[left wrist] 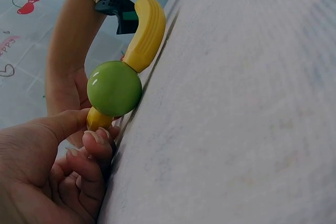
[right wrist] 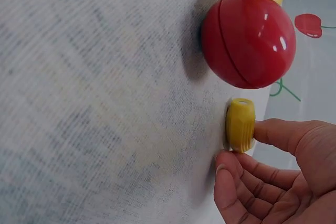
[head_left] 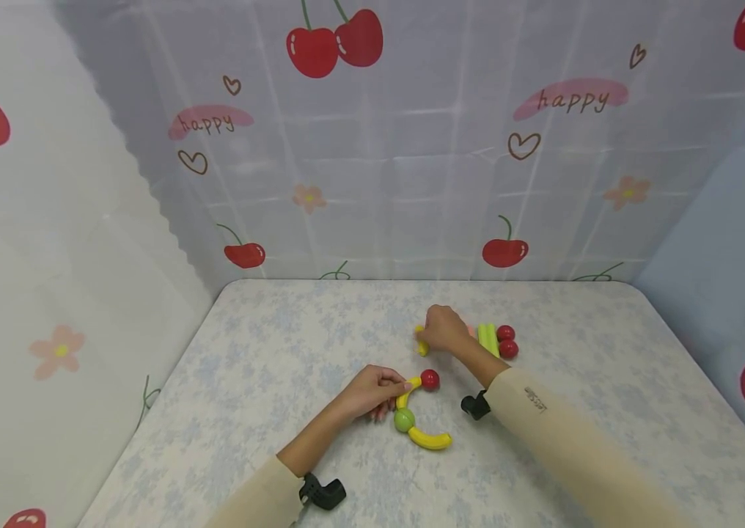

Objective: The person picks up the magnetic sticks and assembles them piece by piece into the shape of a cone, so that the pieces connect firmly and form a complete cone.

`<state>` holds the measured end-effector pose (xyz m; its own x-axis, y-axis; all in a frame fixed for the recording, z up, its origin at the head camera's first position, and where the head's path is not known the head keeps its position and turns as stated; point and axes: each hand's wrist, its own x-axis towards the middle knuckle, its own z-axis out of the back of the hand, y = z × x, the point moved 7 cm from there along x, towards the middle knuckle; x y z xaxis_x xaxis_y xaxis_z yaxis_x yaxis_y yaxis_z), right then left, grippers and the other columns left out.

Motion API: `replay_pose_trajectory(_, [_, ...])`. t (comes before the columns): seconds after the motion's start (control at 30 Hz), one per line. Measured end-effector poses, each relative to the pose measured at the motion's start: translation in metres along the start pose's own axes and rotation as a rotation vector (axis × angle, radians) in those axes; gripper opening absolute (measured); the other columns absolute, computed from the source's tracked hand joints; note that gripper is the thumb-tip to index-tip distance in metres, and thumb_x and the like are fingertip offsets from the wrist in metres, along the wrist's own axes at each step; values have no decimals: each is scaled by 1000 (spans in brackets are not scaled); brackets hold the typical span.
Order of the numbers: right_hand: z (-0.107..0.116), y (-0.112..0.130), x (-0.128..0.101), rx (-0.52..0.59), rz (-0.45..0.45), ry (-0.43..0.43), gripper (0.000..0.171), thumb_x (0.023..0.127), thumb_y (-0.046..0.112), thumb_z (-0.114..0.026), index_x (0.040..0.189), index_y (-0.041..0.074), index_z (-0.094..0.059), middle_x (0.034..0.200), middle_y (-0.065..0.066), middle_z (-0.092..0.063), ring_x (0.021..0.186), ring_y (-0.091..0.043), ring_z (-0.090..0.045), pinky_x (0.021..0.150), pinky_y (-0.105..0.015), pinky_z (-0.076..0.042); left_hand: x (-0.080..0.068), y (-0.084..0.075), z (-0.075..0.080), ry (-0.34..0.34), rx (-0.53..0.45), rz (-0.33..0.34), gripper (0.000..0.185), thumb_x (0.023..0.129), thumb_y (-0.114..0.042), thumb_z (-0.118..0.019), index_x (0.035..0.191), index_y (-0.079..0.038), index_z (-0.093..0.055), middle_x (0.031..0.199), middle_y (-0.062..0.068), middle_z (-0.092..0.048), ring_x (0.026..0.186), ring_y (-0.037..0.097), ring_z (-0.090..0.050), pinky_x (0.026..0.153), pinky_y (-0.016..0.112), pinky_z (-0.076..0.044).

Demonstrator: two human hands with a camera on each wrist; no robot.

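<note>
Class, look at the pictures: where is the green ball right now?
In the head view the green ball lies on the table just right of the left hand, joined between two yellow curved sticks, with the red ball above it.

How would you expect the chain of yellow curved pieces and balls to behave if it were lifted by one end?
The chain looks like glossy rigid plastic, so probably light and slightly slippery. Its green ball joint might swivel or pull apart. The red ball would likely roll if detached.

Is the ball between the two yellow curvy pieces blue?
No, the ball joining the two yellow curved pieces is green, as the left wrist view shows plainly.
</note>
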<state>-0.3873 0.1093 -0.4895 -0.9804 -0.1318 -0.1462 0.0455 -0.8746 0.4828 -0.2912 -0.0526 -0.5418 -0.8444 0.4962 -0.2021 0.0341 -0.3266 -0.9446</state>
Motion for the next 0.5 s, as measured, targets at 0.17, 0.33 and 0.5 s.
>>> replay_pose_trajectory(0.17, [1, 0, -3, 26, -23, 8, 27, 89, 18, -74, 71, 6, -58, 60, -2, -54, 51, -16, -50, 46, -26, -42, -1, -2, 0, 0, 16, -19, 24, 98, -32, -70, 102, -9, -75, 62, 2, -63, 39, 10, -50, 36, 20, -39])
replay_pose_trajectory(0.33, [7, -2, -11, 85, -9, 3, 26, 90, 20, -74, 70, 6, -65, 60, -3, -58, 52, -16, -53, 47, -26, -43, -1, -3, 0, 10, 11, -22, 25, 98, -32, -69, 103, -8, -75, 62, 2, -63, 39, 10, -50, 36, 20, -39])
replay_pose_trajectory(0.5, [19, -1, -26, 120, 55, -51, 17, 90, 19, -74, 85, 3, -71, 73, -5, -64, 59, -18, -57, 52, -27, -48, -2, -4, 0, -1, 5, -19, 25, 98, -32, -69, 102, -8, -75, 62, 3, -64, 39, 10, -51, 36, 21, -39])
